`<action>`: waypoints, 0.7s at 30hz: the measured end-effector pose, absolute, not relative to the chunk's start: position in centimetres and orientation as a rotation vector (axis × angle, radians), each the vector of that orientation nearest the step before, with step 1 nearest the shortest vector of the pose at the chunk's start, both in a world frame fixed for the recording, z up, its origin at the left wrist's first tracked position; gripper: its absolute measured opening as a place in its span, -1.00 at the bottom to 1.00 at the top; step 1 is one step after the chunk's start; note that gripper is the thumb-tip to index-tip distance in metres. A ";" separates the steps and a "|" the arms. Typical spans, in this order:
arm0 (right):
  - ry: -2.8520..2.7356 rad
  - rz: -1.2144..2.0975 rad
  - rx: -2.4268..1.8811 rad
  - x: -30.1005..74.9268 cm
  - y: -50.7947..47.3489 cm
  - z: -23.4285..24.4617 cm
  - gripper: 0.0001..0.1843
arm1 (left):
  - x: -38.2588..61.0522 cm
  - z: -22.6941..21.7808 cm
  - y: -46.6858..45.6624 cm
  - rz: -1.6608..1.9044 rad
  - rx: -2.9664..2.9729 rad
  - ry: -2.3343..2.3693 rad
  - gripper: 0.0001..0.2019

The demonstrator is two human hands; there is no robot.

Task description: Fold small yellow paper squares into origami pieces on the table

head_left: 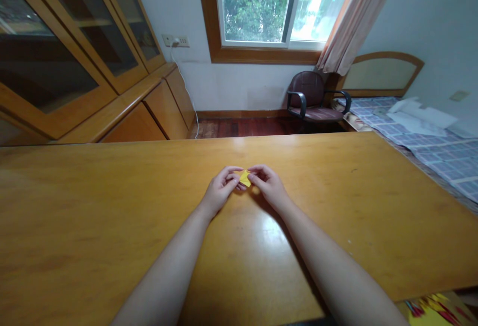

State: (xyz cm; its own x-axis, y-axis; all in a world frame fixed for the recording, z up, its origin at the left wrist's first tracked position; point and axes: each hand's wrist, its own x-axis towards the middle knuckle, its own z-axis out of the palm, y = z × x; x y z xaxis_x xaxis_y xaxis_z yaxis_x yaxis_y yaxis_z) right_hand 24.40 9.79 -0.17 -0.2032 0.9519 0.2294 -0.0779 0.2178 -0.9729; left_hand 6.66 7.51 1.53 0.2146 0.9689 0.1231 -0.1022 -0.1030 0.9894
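A small folded piece of yellow paper [245,178] is held between my two hands, just above the wooden table [112,216]. My left hand [223,186] pinches its left side, with thumb and fingers closed on it. On the other side, my right hand [268,182] grips the right part between thumb and forefinger. Creases show on the paper's visible face. Its outer edges are partly hidden under my fingertips.
Below the table's right front edge lie yellow and red pieces [435,308]. Beyond the table stand a brown armchair [308,94] and a bed [429,132] at the right. A glass-door cabinet [123,102] lines the left wall, and a white cord [184,84] hangs from an outlet.
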 end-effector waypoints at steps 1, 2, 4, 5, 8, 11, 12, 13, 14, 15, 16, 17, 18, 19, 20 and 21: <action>-1.418 1.208 -0.895 24.4 9.8 -0.2 -0.79 | 6.7 1.5 7.5 1.166 1.318 0.922 -0.71; -1.416 1.206 -0.898 24.4 9.8 -0.2 -0.79 | 6.7 1.5 7.5 1.167 1.315 0.922 -0.70; -1.411 1.210 -0.897 24.4 9.9 -0.2 -0.79 | 6.7 1.4 7.6 1.169 1.319 0.920 -0.70; -1.409 1.213 -0.894 24.4 9.9 -0.3 -0.79 | 6.7 1.4 7.6 1.169 1.326 0.920 -0.70; -1.410 1.220 -0.888 24.4 9.9 -0.3 -0.78 | 6.7 1.2 7.7 1.165 1.349 0.927 -0.70; -1.413 1.223 -0.887 24.3 9.8 -0.3 -0.78 | 6.7 1.2 7.7 1.164 1.358 0.941 -0.71; -1.411 1.227 -0.886 24.3 9.8 -0.2 -0.78 | 6.7 1.2 7.7 1.164 1.358 0.944 -0.72; -1.407 1.231 -0.884 24.3 9.8 -0.2 -0.78 | 6.7 1.2 7.7 1.163 1.356 0.944 -0.72; -1.403 1.237 -0.884 24.3 9.7 -0.1 -0.78 | 6.7 1.2 7.7 1.163 1.351 0.942 -0.72; -1.399 1.242 -0.885 24.3 9.7 -0.1 -0.78 | 6.7 1.2 7.7 1.164 1.343 0.938 -0.73; -1.398 1.248 -0.885 24.3 9.7 0.0 -0.77 | 6.7 1.2 7.7 1.167 1.334 0.931 -0.73; -1.398 1.253 -0.884 24.3 9.7 0.0 -0.77 | 6.7 1.2 7.7 1.169 1.324 0.924 -0.72; -1.398 1.257 -0.883 24.3 9.7 0.1 -0.77 | 6.7 1.2 7.7 1.171 1.314 0.917 -0.72; -1.399 1.260 -0.880 24.3 9.7 0.1 -0.77 | 6.7 1.1 7.7 1.172 1.308 0.911 -0.71; -1.398 1.261 -0.876 24.3 9.6 0.1 -0.77 | 6.7 1.1 7.7 1.173 1.304 0.906 -0.71; -1.397 1.263 -0.872 24.3 9.6 0.1 -0.77 | 6.7 1.1 7.7 1.173 1.302 0.903 -0.71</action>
State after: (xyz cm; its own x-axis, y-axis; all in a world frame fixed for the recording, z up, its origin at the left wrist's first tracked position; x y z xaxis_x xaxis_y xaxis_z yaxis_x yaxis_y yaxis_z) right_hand 24.33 9.65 0.09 -0.2217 0.9522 0.2100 -0.1135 0.1887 -0.9755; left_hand 6.67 7.74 1.06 0.2158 0.9685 0.1244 -0.1275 -0.0984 0.9870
